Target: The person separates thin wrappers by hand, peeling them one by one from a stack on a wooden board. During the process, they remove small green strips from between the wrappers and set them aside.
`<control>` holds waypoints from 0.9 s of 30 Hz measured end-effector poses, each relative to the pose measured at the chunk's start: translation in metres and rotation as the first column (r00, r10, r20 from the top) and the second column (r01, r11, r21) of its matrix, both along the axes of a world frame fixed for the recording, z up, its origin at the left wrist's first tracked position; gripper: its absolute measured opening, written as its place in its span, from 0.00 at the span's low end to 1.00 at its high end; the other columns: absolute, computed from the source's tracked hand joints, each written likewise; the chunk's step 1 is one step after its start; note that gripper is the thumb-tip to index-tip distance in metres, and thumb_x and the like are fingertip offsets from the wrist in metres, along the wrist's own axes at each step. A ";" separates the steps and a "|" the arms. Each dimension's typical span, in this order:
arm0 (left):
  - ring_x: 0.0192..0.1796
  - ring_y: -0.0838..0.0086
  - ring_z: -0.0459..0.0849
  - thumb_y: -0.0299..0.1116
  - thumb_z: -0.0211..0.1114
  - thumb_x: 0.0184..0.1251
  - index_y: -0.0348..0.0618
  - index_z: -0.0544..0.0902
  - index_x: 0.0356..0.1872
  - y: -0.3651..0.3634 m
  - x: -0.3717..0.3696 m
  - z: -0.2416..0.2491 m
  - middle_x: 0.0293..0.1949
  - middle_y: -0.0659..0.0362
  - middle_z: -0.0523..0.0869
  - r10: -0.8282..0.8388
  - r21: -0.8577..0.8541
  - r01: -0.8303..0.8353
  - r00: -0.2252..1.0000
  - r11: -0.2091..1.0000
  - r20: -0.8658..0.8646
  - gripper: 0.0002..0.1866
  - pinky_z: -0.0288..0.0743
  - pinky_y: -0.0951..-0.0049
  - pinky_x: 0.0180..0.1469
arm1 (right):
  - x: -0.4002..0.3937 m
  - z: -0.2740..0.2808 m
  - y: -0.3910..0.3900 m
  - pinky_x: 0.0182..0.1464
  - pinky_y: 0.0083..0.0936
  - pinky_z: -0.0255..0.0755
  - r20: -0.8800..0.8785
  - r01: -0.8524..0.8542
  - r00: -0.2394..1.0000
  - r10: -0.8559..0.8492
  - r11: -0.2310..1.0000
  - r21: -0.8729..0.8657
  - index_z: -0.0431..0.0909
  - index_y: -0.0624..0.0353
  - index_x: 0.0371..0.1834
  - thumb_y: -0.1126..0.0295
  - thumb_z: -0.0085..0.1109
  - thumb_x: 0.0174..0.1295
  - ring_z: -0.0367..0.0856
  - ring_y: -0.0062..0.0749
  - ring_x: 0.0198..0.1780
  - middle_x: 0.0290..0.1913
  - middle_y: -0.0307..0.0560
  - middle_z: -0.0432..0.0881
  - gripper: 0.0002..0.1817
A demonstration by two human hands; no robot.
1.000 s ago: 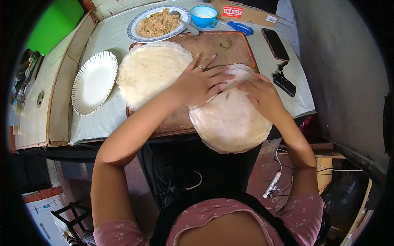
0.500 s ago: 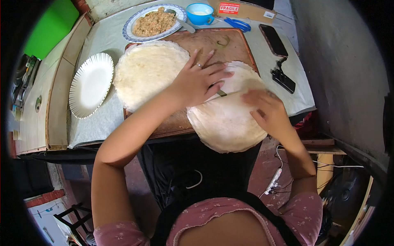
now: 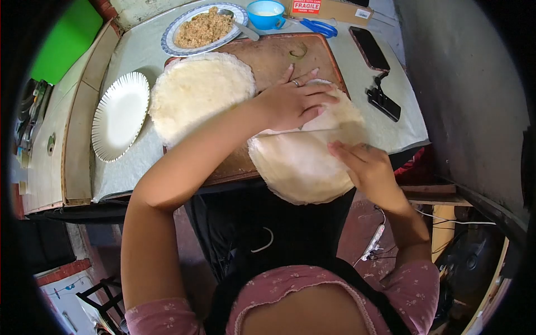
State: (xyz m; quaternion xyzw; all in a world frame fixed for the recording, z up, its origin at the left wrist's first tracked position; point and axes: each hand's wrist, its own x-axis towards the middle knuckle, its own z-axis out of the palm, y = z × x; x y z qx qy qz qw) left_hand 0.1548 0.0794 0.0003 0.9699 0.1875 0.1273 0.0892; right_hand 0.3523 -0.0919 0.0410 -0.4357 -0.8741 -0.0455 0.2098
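A round stack of thin, pale spring roll wrappers (image 3: 204,92) lies on the left of a brown wooden board (image 3: 262,54). To its right is another round wrapper (image 3: 301,164), with a crease or edge across its upper part; its near side hangs past the board's front edge. My left hand (image 3: 298,103) lies over the far part of this wrapper, fingers spread. At its right side, my right hand (image 3: 368,167) has its fingers close together on the wrapper, the thumb near its edge. Part of the fold beneath my left hand is hidden.
Behind the board stand a plate of minced filling (image 3: 204,33) with a spoon (image 3: 245,30), a blue cup (image 3: 267,14), blue scissors (image 3: 318,27) and a cardboard box (image 3: 335,10). A phone (image 3: 368,47) lies at right, a white paper plate (image 3: 120,120) at left.
My left hand has moved right across the wrapper, and the green strip seen beside it is now mostly covered. My right hand has shifted slightly down. The view has shifted a little.
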 end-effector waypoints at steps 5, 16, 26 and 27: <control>0.82 0.51 0.44 0.50 0.42 0.81 0.70 0.68 0.73 -0.003 -0.001 0.003 0.78 0.68 0.60 0.021 -0.040 -0.022 1.000 0.999 -0.011 0.23 0.36 0.34 0.78 | -0.020 0.013 -0.028 0.37 0.35 0.77 -0.004 0.021 1.000 -0.021 0.992 -0.123 0.83 0.58 0.56 0.79 0.63 0.44 0.85 0.43 0.35 0.45 0.52 0.87 0.28; 0.82 0.47 0.39 0.50 0.41 0.81 0.72 0.68 0.72 -0.009 0.001 0.002 0.81 0.66 0.51 0.115 -0.036 -0.115 0.993 0.993 -0.008 0.23 0.33 0.27 0.75 | 0.014 -0.014 0.026 0.62 0.45 0.71 -0.172 0.134 0.972 -0.160 0.979 -0.155 0.85 0.56 0.53 0.86 0.56 0.40 0.82 0.48 0.58 0.52 0.50 0.86 0.31; 0.82 0.47 0.45 0.50 0.43 0.80 0.36 0.68 0.70 -0.021 0.001 0.028 0.79 0.50 0.57 0.628 0.414 -0.536 0.770 0.735 -0.117 0.30 0.41 0.32 0.76 | 0.038 0.022 0.121 0.54 0.37 0.77 -0.134 0.051 0.989 -0.067 0.992 -0.119 0.85 0.56 0.51 0.91 0.52 0.44 0.84 0.52 0.52 0.48 0.56 0.85 0.30; 0.82 0.48 0.46 0.49 0.43 0.80 0.37 0.69 0.70 -0.013 0.002 0.024 0.78 0.50 0.59 0.499 0.337 -0.456 0.865 0.824 -0.052 0.29 0.41 0.33 0.76 | 0.040 0.020 0.124 0.55 0.37 0.77 -0.079 0.046 0.995 -0.055 0.992 -0.116 0.84 0.55 0.53 0.91 0.52 0.44 0.83 0.52 0.53 0.49 0.55 0.85 0.31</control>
